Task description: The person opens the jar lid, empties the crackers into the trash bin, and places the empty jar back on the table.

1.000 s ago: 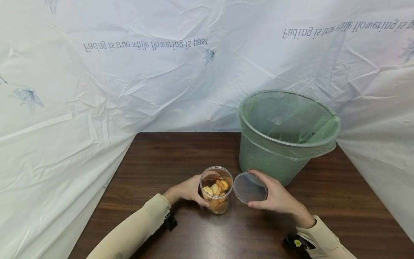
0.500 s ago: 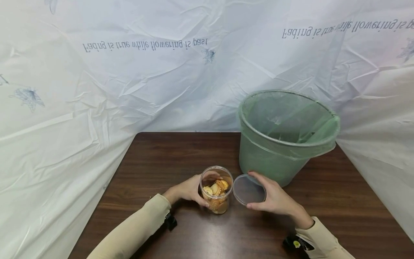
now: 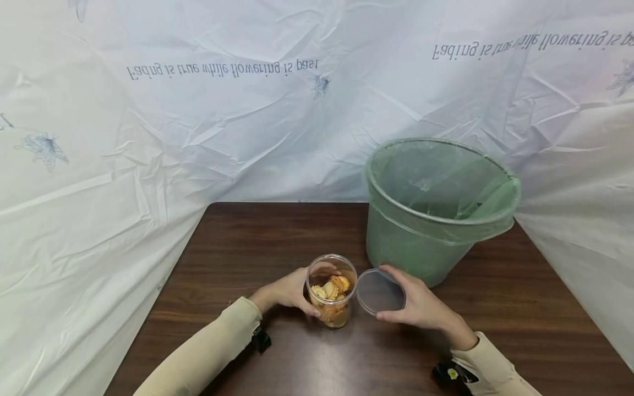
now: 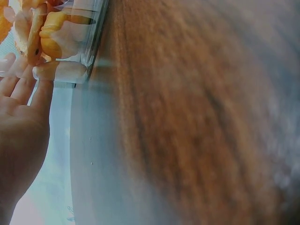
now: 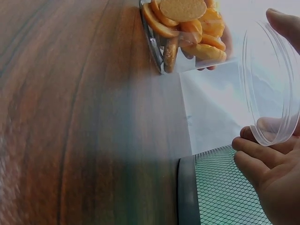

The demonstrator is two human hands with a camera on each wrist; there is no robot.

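Observation:
A clear round jar [image 3: 331,290] with orange-yellow biscuits [image 3: 333,287] stands open on the dark wood table [image 3: 277,236]. My left hand [image 3: 287,290] grips its side; the left wrist view shows fingers against the jar [image 4: 61,42]. My right hand [image 3: 421,305] holds the clear round lid [image 3: 380,291] by its rim, just right of the jar's mouth and a little above the table. In the right wrist view the lid [image 5: 272,89] sits between thumb and fingers, with the jar [image 5: 187,33] beyond it.
A green mesh bin [image 3: 436,206] lined with a green bag stands on the table just behind my right hand; its mesh wall [image 5: 225,192] is close in the right wrist view. White plastic sheeting [image 3: 198,121] hangs around the table on all sides.
My right hand has carried the lid a little to the left, closer to the jar's mouth. The left hand and the jar have stayed still.

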